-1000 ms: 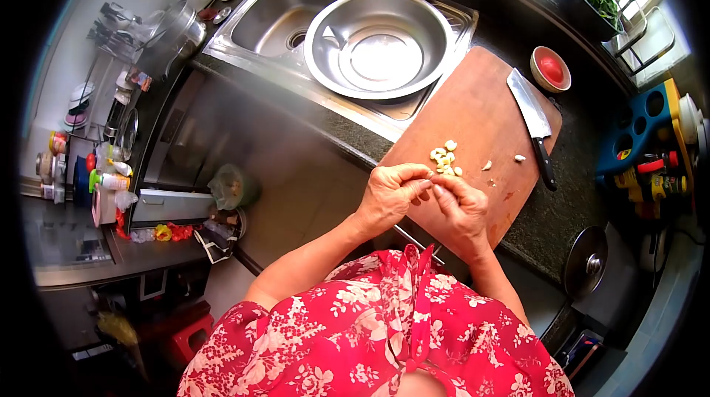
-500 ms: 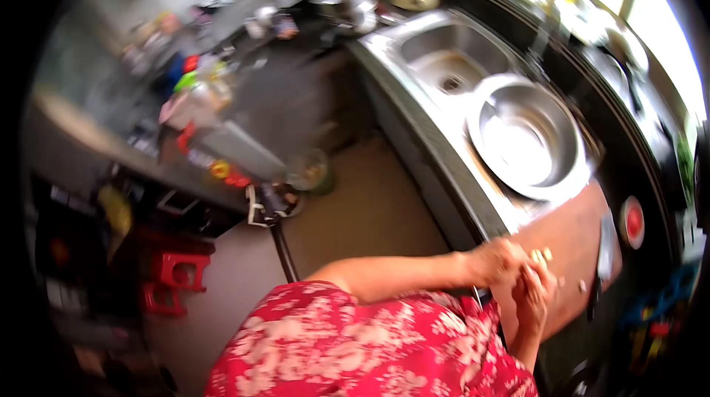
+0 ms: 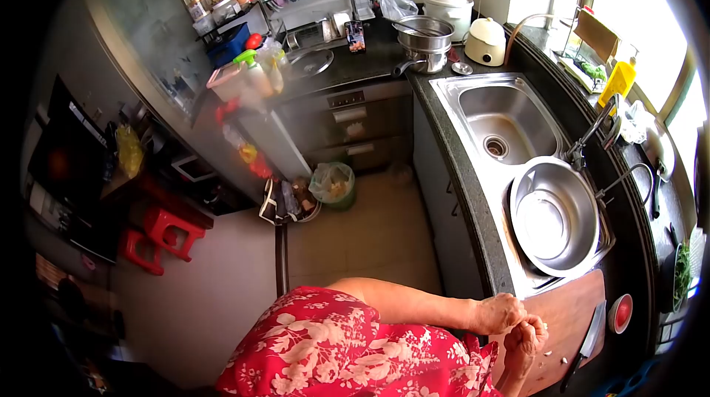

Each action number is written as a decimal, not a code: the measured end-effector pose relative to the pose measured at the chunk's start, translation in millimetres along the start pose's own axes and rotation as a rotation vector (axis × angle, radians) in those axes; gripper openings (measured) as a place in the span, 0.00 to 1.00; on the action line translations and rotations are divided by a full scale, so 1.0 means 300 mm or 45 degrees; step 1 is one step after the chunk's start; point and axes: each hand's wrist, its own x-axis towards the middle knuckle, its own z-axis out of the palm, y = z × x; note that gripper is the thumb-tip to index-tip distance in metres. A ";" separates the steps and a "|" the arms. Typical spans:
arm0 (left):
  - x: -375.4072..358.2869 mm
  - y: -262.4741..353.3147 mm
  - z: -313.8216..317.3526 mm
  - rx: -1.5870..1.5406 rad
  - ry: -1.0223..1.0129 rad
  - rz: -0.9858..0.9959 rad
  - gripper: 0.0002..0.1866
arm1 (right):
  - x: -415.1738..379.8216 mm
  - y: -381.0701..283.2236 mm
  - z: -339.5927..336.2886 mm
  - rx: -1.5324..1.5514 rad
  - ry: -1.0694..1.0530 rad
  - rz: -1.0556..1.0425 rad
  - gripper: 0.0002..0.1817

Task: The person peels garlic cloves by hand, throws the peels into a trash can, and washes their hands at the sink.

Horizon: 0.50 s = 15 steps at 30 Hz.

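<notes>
Over the wooden cutting board point(image 3: 566, 319) my two hands are together, fingertips touching. My left hand point(image 3: 499, 313) is closed in a pinch, and what its fingers hold is hidden. Curled beside it, my right hand point(image 3: 525, 335) has pale garlic cloves point(image 3: 544, 326) partly showing at its fingers. Small pale bits point(image 3: 564, 360) lie on the board. A knife point(image 3: 590, 339) with a black handle rests along the board's far-right edge, blade pointing away. Just beyond it stands a small bowl point(image 3: 620, 313) with a red inside.
A large steel basin point(image 3: 555, 217) sits beside the sink point(image 3: 510, 112), under the tap point(image 3: 592, 130). Pots point(image 3: 425, 42) and a cream kettle point(image 3: 486, 40) stand at the counter's far corner. On the floor are a lined bin point(image 3: 333, 186) and red stools point(image 3: 171, 233).
The camera view has turned and sharpened, and the counter sits lower in view. My hands stay together over the board; the pale cloves at the fingers show less than before.
</notes>
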 end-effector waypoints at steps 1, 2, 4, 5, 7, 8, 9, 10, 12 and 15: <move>-0.001 0.000 -0.001 0.009 -0.022 -0.025 0.05 | 0.002 0.000 0.000 0.001 -0.003 -0.003 0.05; -0.002 -0.005 0.005 0.021 -0.024 -0.018 0.05 | 0.003 -0.002 0.000 -0.018 -0.011 0.019 0.05; -0.004 -0.013 0.016 0.056 -0.044 -0.010 0.04 | 0.005 -0.003 -0.002 -0.034 -0.019 0.037 0.05; -0.003 -0.017 0.018 0.086 -0.065 -0.001 0.04 | 0.006 -0.004 -0.002 0.000 -0.032 0.074 0.06; -0.002 -0.019 0.019 0.088 -0.065 -0.011 0.04 | 0.006 0.005 -0.011 0.034 -0.046 0.109 0.06; -0.003 -0.026 0.021 0.119 -0.081 0.006 0.04 | 0.008 0.018 -0.021 -0.032 0.006 0.127 0.06; -0.002 -0.030 0.019 0.150 -0.096 0.022 0.04 | 0.010 0.020 -0.020 -0.101 0.057 0.146 0.06; -0.001 -0.034 0.016 0.151 -0.094 0.024 0.04 | 0.014 0.017 -0.020 -0.102 0.056 0.144 0.06; -0.001 -0.037 0.011 0.236 -0.180 0.105 0.05 | 0.009 0.009 -0.020 -0.100 0.048 0.198 0.06; 0.010 -0.043 0.000 0.244 -0.249 0.164 0.06 | 0.001 -0.003 -0.005 -0.097 0.035 0.272 0.07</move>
